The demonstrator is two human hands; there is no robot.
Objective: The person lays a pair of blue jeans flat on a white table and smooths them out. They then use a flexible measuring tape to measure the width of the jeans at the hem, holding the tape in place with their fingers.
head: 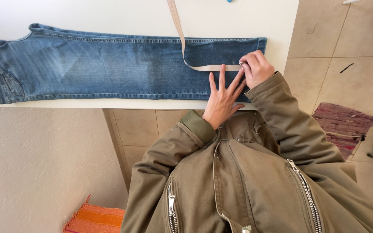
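tape laid across a jeans leg near the hem

head view: the jeans [109,64], judged soft, fairly heavy and not slippery, are spread flat on the white table [221,17]. the limp measuring tape [186,56] is pinched at its end by the right hand [257,67]; the left hand [222,98] is pressed flat, fingers spread. no containers are seen.

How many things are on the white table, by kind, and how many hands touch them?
Blue jeans: 1
Beige measuring tape: 1
Small blue thing at the table's far edge, kind unclear: 1
Hands, left hand and right hand: 2
Total: 5
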